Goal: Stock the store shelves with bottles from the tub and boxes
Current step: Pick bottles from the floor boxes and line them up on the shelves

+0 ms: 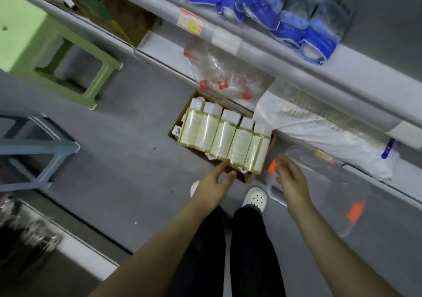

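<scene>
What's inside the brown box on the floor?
A row of pale yellow bottles with white caps fills the cardboard box. They cover the bottom, so whatever lies under them cannot be seen.

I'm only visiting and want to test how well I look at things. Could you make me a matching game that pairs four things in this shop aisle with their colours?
Things:
1. stool at top left
2. packets on the upper shelf
3. clips on the clear tub
4. shoe

Colours:
A. orange
B. white
C. green
D. blue

Right pairs: 1-C, 2-D, 3-A, 4-B.
</scene>
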Demonstrator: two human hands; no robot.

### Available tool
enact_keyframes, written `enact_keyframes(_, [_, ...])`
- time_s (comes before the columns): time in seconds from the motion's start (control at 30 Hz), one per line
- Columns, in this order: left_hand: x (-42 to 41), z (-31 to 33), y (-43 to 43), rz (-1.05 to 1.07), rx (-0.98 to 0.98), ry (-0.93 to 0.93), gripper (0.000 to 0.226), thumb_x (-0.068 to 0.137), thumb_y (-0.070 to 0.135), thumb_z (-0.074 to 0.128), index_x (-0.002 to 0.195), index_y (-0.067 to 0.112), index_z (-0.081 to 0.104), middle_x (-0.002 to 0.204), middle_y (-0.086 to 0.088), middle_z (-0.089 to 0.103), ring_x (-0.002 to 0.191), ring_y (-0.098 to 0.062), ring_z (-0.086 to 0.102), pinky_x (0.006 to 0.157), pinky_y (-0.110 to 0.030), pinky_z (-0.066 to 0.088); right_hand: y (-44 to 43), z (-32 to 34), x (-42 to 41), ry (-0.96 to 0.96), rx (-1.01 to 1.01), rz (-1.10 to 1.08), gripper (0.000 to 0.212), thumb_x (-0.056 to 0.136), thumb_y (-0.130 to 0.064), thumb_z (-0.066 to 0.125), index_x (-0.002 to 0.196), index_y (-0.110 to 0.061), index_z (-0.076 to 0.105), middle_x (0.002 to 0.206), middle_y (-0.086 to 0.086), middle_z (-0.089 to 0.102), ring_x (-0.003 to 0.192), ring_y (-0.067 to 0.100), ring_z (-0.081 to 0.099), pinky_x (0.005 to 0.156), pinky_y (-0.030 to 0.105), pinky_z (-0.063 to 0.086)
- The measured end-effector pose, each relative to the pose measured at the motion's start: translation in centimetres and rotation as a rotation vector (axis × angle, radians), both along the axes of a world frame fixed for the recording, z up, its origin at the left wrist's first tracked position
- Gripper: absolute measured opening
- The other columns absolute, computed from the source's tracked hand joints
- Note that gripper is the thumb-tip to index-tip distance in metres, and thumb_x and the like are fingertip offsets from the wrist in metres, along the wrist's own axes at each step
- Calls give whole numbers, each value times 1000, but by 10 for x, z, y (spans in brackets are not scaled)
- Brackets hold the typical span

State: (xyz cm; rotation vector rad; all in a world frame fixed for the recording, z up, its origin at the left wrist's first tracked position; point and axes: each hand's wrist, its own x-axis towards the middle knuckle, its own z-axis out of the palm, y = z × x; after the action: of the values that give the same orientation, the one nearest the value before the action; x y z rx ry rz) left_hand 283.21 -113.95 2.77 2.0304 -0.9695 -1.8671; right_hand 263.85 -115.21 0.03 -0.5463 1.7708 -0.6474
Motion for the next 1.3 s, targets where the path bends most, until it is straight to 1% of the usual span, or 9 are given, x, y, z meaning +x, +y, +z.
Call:
enact_keyframes(0.1, [2, -47, -22, -77, 36, -26, 54, 97, 45, 50, 147, 27, 38, 150, 2, 43, 139, -19, 37, 103, -24, 27, -12, -44, 10, 15, 26, -32, 22, 102, -17, 47, 121, -24, 54, 106, -16, 59, 94, 0, 56, 74, 4, 42])
enact_keyframes(0.23, [-5, -108, -42, -114, 60, -22, 54, 98, 42, 50, 148, 23, 38, 150, -4, 43, 138, -21, 39, 105, -26, 29, -23, -113, 16, 16, 99, -54, 47, 100, -25, 51, 145, -15, 44, 142, 0, 50, 120, 11, 50, 97, 23, 38])
enact_keyframes(0.43, [-25, -183, -50, -128, 47, 3, 57, 99, 42, 48, 150, 22, 33, 154, -2, 37, 141, -19, 34, 99, -23, 26, -28, -187, 12, 22, 163, -5, 61, 86, -44, 54, 144, -27, 43, 146, -1, 48, 131, 21, 49, 107, 47, 43])
enact_keyframes(0.53, [-33, -205, -51, -93, 40, -2, 59, 99, 38, 49, 152, 20, 29, 154, 0, 36, 140, -18, 34, 98, -20, 25, -30, -207, 4, 38, 181, 48, 72, 76, -54, 53, 143, -31, 43, 146, -2, 48, 131, 20, 48, 107, 48, 43])
enact_keyframes(0.77, [-42, -240, -56, -37, -3, -21, 44, 99, 22, 53, 140, 12, 42, 116, 13, 37, 104, 0, 36, 67, 4, 33, -39, -243, -16, 98, 171, 161, 47, 99, -31, 51, 144, -26, 39, 126, -10, 49, 111, 11, 50, 87, 29, 43])
enact_keyframes(0.83, [-43, -255, -56, -42, -13, -42, 32, 97, 22, 56, 127, 15, 48, 122, 9, 47, 104, -4, 45, 83, -8, 43, -42, -252, -18, 85, 179, 163, 50, 98, -32, 53, 145, -26, 38, 124, -11, 49, 110, 10, 51, 86, 27, 44])
enact_keyframes(1.0, [-47, -282, -51, -89, -68, -157, 26, 84, 36, 58, 92, 14, 46, 106, -9, 59, 97, -23, 58, 79, -34, 50, -45, -272, -17, 33, 170, 137, 57, 91, -32, 63, 143, -25, 41, 133, -5, 57, 112, 10, 59, 93, 36, 53])
enact_keyframes(1.1, [-47, -287, -54, -85, -77, -202, 44, 77, 47, 54, 103, 12, 54, 110, -6, 61, 100, -24, 60, 86, -46, 54, -46, -282, -15, 68, 156, 110, 78, 83, -30, 76, 147, -19, 32, 139, 0, 53, 119, 17, 57, 97, 38, 51])
enact_keyframes(1.3, [-50, -288, -62, -199, -56, -273, 33, 90, 34, 56, 116, 13, 52, 133, -7, 43, 115, -28, 49, 94, -38, 46, -49, -299, -19, 102, 224, 140, 90, 75, -25, 83, 146, -15, 29, 142, 4, 49, 124, 22, 53, 98, 42, 49])
